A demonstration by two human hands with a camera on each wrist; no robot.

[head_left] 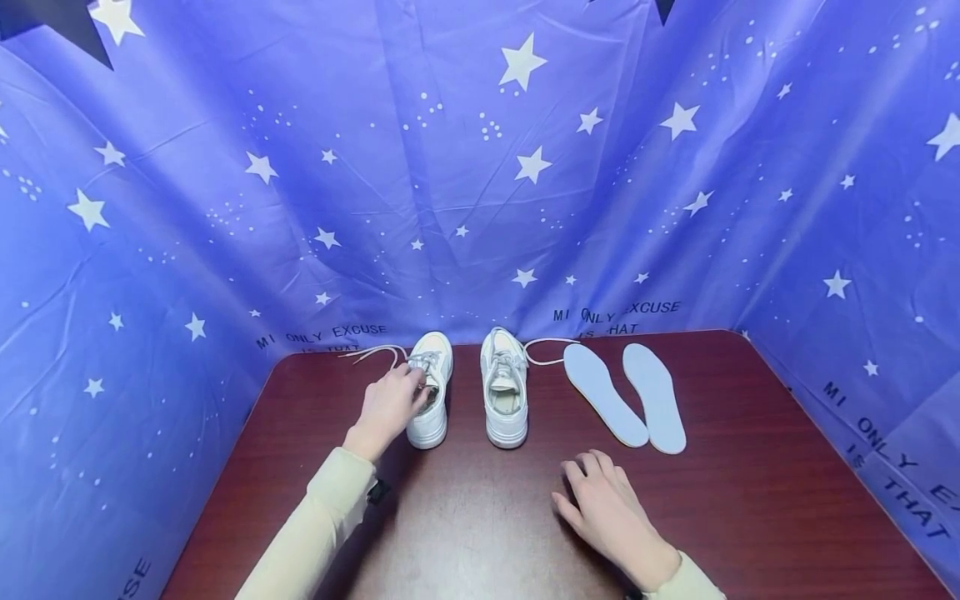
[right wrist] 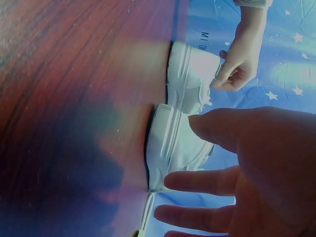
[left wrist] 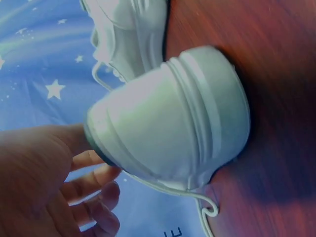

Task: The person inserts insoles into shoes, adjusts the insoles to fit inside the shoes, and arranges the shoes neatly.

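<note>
A pair of white lace-up sneakers stands on the table, heels toward me. My left hand (head_left: 390,404) is at the collar of the left sneaker (head_left: 429,436). In the left wrist view its thumb passes behind the collar of that sneaker (left wrist: 148,128), partly hidden, and the other fingers curl beside it. The right sneaker (head_left: 507,429) stands apart from the hands, its opening facing up. Two pale insoles, a left one (head_left: 603,396) and a right one (head_left: 655,398), lie to the right. Nearest to them is my right hand (head_left: 603,504), fingers spread and holding nothing.
Loose laces trail outward from both sneakers, a left lace (head_left: 378,350) and a right lace (head_left: 543,360). The dark red tabletop (head_left: 465,533) meets a blue star-patterned curtain (head_left: 450,167) along its back and sides.
</note>
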